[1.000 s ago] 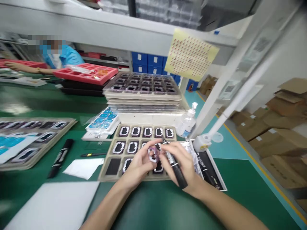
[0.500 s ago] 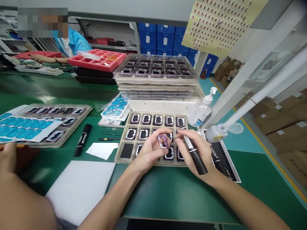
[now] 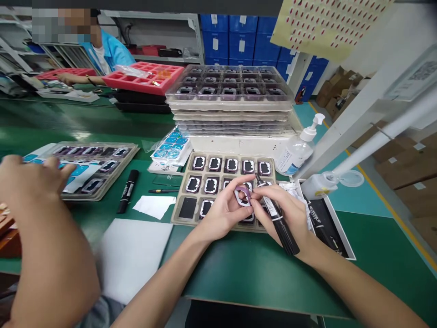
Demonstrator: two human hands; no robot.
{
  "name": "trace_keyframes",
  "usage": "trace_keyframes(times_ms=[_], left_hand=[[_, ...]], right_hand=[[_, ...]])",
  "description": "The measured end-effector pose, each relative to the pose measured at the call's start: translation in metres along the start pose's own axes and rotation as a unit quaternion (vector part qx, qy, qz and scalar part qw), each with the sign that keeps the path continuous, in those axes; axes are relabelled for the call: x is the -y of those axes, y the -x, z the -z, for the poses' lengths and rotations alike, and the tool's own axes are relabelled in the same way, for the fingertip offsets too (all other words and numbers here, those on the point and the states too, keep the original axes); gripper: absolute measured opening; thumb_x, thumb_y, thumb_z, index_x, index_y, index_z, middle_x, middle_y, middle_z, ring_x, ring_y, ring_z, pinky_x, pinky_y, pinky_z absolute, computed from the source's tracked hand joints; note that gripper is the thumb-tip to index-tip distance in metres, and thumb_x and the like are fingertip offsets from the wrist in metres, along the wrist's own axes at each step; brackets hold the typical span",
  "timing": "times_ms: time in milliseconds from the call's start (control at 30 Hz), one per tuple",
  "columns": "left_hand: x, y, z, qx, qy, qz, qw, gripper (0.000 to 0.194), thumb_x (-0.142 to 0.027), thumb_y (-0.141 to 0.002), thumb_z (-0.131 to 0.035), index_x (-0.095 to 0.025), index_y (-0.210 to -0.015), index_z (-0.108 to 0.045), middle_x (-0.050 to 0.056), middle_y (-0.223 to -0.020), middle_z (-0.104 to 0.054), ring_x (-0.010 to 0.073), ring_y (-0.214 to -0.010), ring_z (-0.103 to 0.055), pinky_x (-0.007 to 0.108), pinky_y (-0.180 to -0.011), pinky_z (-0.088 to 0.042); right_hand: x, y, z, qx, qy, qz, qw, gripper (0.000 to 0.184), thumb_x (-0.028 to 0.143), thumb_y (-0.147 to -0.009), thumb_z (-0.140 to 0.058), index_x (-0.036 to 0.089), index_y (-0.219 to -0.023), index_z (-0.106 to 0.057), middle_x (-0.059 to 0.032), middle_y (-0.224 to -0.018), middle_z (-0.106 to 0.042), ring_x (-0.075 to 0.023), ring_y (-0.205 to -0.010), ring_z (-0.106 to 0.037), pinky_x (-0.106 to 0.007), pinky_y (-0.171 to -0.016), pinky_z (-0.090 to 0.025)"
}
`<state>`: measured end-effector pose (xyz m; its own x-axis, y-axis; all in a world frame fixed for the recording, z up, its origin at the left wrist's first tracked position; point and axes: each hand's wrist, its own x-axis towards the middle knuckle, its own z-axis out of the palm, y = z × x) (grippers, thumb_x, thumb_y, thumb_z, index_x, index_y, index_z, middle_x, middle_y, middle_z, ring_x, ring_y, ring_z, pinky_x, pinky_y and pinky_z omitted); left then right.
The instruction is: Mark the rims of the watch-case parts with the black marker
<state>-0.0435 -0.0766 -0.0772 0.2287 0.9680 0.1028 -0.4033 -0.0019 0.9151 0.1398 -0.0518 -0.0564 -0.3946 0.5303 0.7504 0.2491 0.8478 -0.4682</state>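
Purple-rimmed frame part (image 3: 243,197) pinched in left hand (image 3: 225,210), black marker (image 3: 277,217) gripped in right hand (image 3: 290,214), both over the beige tray (image 3: 180,217).

Left fingers closed narrow on the frame's outer edges, held just above the tray's lower row; right hand wrapped round the marker barrel pen-style, tip touching or nearly touching the frame, can't tell which. Frame looks light, thin, rigid, likely scratch-prone with a glossy face, so edge grip is the safe hold, not the flat. Marker light, stiff, easy. Nearby: tray stack (image 3: 232,102) behind, pump bottle (image 3: 295,152) right, second marker (image 3: 127,190) on green mat (image 3: 256,273); a co-worker's arm (image 3: 44,237) at left.
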Motion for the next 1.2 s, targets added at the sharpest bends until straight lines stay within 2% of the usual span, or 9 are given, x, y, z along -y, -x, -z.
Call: trace_keyframes(times_ms=[167, 333, 533, 733, 900, 1200], left_hand=[[0.000, 0.001, -0.007, -0.022, -0.061, -0.038, 0.997, 0.063, -0.029, -0.092, -0.078, -0.028, -0.151, -0.057, 0.006, -0.115, -0.058, 0.0222, -0.106, -0.057, 0.037, -0.100, -0.051], [0.013, 0.002, -0.013, -0.044, -0.090, -0.089, 0.991, 0.072, -0.031, -0.098, -0.072, -0.032, -0.164, -0.042, 0.007, -0.115, -0.054, 0.0236, -0.107, -0.055, 0.042, -0.107, -0.050], [0.017, 0.003, -0.013, -0.052, -0.163, -0.124, 0.977, 0.067, -0.036, -0.103, -0.064, -0.030, -0.165, -0.040, 0.010, -0.125, -0.059, 0.0261, -0.112, -0.058, 0.047, -0.114, -0.047], [0.014, 0.004, -0.009, -0.038, -0.263, -0.147, 0.953, 0.067, -0.027, -0.106, -0.057, -0.029, -0.167, -0.031, 0.010, -0.126, -0.060, 0.0236, -0.110, -0.060, 0.048, -0.110, -0.052], [0.014, 0.003, -0.008, -0.041, -0.315, -0.186, 0.930, 0.067, -0.020, -0.104, -0.055, -0.025, -0.166, -0.031, 0.013, -0.132, -0.061, 0.0254, -0.118, -0.061, 0.048, -0.111, -0.053], [0.012, -0.001, -0.006, -0.040, -0.388, -0.232, 0.891, 0.067, -0.019, -0.103, -0.052, -0.023, -0.166, -0.030, 0.014, -0.136, -0.061, 0.0249, -0.116, -0.063, 0.046, -0.107, -0.057]], right_hand=[[-0.001, -0.001, 0.000, -0.015, 0.030, -0.029, 0.999, 0.033, 0.009, -0.096, -0.071, 0.025, -0.124, -0.065, -0.0028, -0.108, -0.074, -0.0173, -0.094, -0.074, -0.030, -0.087, -0.062], [-0.004, 0.000, -0.001, -0.041, 0.055, -0.020, 0.997, 0.034, 0.010, -0.094, -0.073, 0.026, -0.124, -0.067, -0.0028, -0.105, -0.075, -0.0179, -0.090, -0.075, -0.031, -0.087, -0.062], [-0.002, -0.001, 0.000, -0.038, 0.059, -0.035, 0.997, 0.033, 0.012, -0.094, -0.073, 0.025, -0.124, -0.067, -0.0026, -0.104, -0.076, -0.0171, -0.086, -0.075, -0.030, -0.085, -0.063], [-0.002, 0.001, 0.001, -0.045, 0.089, -0.047, 0.994, 0.031, 0.015, -0.094, -0.075, 0.025, -0.123, -0.068, -0.0009, -0.105, -0.076, -0.0159, -0.085, -0.076, -0.027, -0.089, -0.063], [-0.005, 0.002, 0.001, -0.039, 0.097, -0.059, 0.993, 0.029, 0.019, -0.095, -0.076, 0.026, -0.122, -0.069, 0.0008, -0.102, -0.077, -0.0146, -0.084, -0.076, -0.024, -0.089, -0.062], [-0.011, 0.002, 0.005, -0.036, 0.151, -0.041, 0.987, 0.028, 0.025, -0.093, -0.078, 0.027, -0.120, -0.070, 0.0025, -0.097, -0.078, -0.0157, -0.077, -0.076, -0.022, -0.080, -0.062]])
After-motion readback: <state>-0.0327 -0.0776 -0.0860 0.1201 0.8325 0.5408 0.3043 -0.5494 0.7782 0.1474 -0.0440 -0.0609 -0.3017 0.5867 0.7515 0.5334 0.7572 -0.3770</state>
